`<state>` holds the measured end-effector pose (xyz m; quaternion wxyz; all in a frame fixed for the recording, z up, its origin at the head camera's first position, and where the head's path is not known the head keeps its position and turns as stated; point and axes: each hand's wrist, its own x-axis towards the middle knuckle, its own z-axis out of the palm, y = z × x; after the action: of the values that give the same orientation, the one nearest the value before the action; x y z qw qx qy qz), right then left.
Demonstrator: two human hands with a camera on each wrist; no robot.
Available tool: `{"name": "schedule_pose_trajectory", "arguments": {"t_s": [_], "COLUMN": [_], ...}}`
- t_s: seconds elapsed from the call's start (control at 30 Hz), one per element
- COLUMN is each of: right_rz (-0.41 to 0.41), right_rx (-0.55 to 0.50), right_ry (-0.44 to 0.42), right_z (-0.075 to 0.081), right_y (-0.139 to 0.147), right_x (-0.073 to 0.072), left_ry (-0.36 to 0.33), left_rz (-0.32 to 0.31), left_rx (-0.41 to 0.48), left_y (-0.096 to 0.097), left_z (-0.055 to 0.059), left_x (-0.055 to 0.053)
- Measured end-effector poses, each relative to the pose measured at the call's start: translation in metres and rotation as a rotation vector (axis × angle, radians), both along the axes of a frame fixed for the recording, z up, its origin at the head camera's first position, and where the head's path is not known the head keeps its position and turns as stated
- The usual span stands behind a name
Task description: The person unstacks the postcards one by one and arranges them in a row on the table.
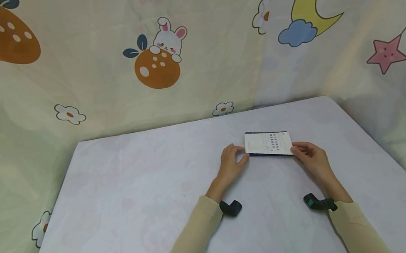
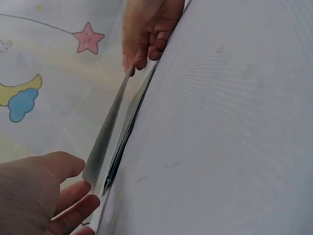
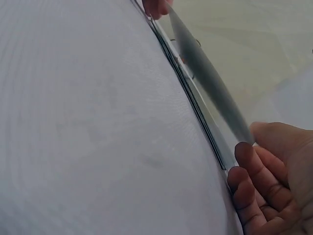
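Observation:
A white printed sheet (image 1: 259, 143) with small dark figures and text is held level toward the back right of the table. My left hand (image 1: 231, 163) pinches its left end between thumb and fingers. At the opposite end, my right hand (image 1: 313, 159) pinches the corner the same way. Both wrist views show the sheet (image 2: 105, 139) raised slightly on edge above a thin, dark-edged flat stack (image 3: 193, 105) lying on the table. What that stack is cannot be made out; in the head view only its dark blue border shows past the sheet.
The table has a white cloth (image 1: 139, 192). Behind and beside it hangs a fabric backdrop (image 1: 106, 70) printed with rabbits, flowers, a moon and a star. A black wrist camera (image 1: 231, 209) sits on the left wrist, another black camera (image 1: 318, 203) on the right.

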<state>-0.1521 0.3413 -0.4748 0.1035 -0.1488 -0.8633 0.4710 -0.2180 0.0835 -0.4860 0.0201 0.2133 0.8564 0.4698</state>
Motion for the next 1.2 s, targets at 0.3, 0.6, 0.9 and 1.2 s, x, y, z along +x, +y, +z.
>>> {"name": "schedule_pose_trajectory", "arguments": {"t_s": [0.3,0.6,0.9,1.2], "right_rz": [-0.003,0.036,0.099,0.067], "right_rx": [-0.047,-0.198,-0.199,-0.161], "right_ry": [0.027,0.042,0.036,-0.007], "right_z": [-0.0018,-0.0047,-0.0022,-0.0028], "right_y": [-0.0002,-0.0010,0.0011,0.0030], "right_x": [-0.0020,-0.0041,-0.0036,0.0029], "left_ry": [0.072,-0.022,-0.092,-0.114], "left_rz": [0.034,0.034,0.017,-0.031], "left_rx": [0.035,0.152,0.246,0.234], "left_y": [-0.0028,-0.0046,-0.0047,-0.0008], "left_z": [0.0032,0.0041,0.0022,-0.0003], "left_x": [0.0015,0.0005,-0.0012,-0.0002]}}
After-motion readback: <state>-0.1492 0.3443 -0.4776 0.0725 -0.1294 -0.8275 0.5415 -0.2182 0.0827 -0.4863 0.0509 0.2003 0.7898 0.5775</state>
